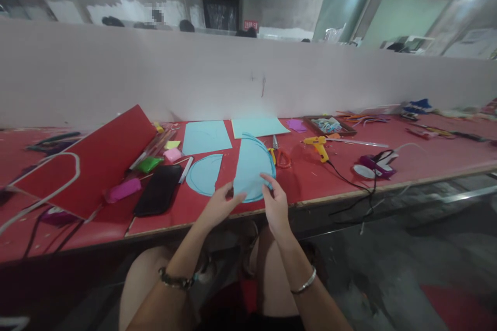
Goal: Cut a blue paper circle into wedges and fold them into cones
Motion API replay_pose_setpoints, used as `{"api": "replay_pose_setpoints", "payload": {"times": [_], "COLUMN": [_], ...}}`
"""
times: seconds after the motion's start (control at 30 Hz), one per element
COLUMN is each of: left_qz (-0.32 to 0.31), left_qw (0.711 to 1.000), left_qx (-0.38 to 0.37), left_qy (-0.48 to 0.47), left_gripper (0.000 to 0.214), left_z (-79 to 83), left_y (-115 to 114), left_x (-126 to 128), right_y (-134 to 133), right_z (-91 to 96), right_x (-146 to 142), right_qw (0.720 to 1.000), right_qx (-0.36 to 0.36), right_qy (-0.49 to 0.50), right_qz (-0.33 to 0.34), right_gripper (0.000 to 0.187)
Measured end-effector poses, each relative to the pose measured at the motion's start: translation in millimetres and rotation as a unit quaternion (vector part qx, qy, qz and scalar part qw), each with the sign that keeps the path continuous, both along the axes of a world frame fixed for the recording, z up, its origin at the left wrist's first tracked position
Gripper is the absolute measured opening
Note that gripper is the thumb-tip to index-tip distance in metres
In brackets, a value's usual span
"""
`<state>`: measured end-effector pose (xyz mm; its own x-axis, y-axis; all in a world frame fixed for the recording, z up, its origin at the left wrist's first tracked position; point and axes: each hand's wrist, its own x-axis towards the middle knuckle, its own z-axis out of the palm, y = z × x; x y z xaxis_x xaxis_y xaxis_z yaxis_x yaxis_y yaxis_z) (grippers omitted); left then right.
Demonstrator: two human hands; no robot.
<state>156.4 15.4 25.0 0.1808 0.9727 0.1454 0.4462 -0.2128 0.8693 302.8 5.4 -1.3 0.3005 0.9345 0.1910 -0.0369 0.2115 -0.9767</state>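
Observation:
Both my hands hold one light blue half-round paper piece upright above the red table's front edge. My left hand pinches its lower left corner. My right hand pinches its lower right edge, fingers curled round the paper. A second blue half-round piece lies flat on the table just left of my left hand. Two blue paper sheets lie farther back.
A black phone lies left of the blue pieces, near a big red sheet. Orange-handled scissors and a yellow glue gun with a black cord sit to the right. A white partition backs the table.

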Motion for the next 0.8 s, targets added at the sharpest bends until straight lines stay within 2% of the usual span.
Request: {"api": "replay_pose_setpoints", "payload": {"times": [0.1,0.2,0.27,0.33,0.43,0.53,0.6,0.67,0.8], "left_qz": [0.004,0.061,0.103,0.117,0.087,0.045,0.021,0.001,-0.044], "left_qw": [1.000,0.998,0.993,0.989,0.957,0.921,0.909,0.911,0.925], "left_qx": [-0.005,0.018,0.042,0.071,0.160,0.234,0.261,0.264,0.241], "left_qy": [-0.009,0.012,0.032,0.064,0.224,0.309,0.324,0.316,0.292], "left_gripper": [0.045,0.037,0.034,0.031,0.031,0.033,0.035,0.035,0.036], "left_z": [0.5,3.2,11.2,25.0,50.6,73.3,84.6,93.6,107.5], "left_y": [-5.4,-2.5,2.0,5.3,4.1,-2.5,-7.1,-10.2,-11.7], "left_x": [5.8,-0.9,-12.6,-27.6,-47.8,-57.2,-57.6,-56.4,-56.8], "right_y": [2.2,7.8,12.7,17.2,19.3,15.0,11.9,11.3,16.5], "right_z": [3.9,2.7,0.1,-0.8,9.4,37.5,60.8,81.6,104.4], "right_x": [-11.2,-19.8,-20.6,-15.9,-2.4,7.0,6.7,2.4,-6.4], "right_qw": [0.999,0.994,0.993,0.996,0.995,0.958,0.926,0.906,0.899], "right_qx": [-0.008,-0.016,0.000,0.025,0.086,0.189,0.250,0.278,0.251], "right_qy": [0.035,0.050,0.043,0.027,-0.048,-0.200,-0.280,-0.317,-0.311], "right_qz": [0.036,0.095,0.113,0.084,-0.020,-0.076,-0.037,0.042,0.181], "right_gripper": [0.033,0.034,0.036,0.039,0.045,0.042,0.034,0.028,0.012]}}
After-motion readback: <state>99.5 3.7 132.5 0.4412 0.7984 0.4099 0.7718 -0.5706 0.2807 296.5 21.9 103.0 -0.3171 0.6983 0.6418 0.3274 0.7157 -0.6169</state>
